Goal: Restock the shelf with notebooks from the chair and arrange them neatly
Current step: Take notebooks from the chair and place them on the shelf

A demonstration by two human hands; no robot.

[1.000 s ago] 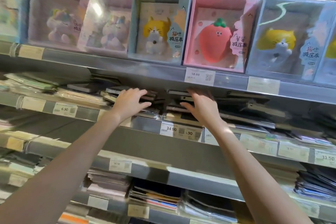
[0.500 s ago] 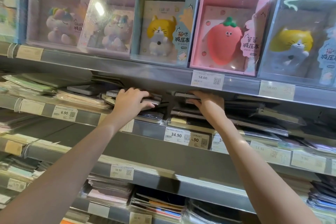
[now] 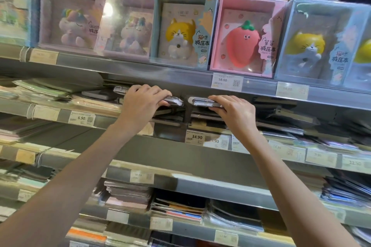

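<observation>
Left hand (image 3: 143,104) and right hand (image 3: 232,111) each grip a wrapped notebook; better push both level, edges aligned under the fingers.

Pink strawberry box (image 3: 247,34), grey-blue box with yellow-and-white cat (image 3: 183,28), grey shelf rail (image 3: 128,70), white price tags (image 3: 227,82)

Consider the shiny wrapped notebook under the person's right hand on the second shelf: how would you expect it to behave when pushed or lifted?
The notebook shows a glossy wrap, so it would probably slide easily and could slip in the right hand. It looks thick and keeps a flat edge, so it is likely stiff rather than floppy. Lying flat on a stack, it seems unlikely to tip.
</observation>
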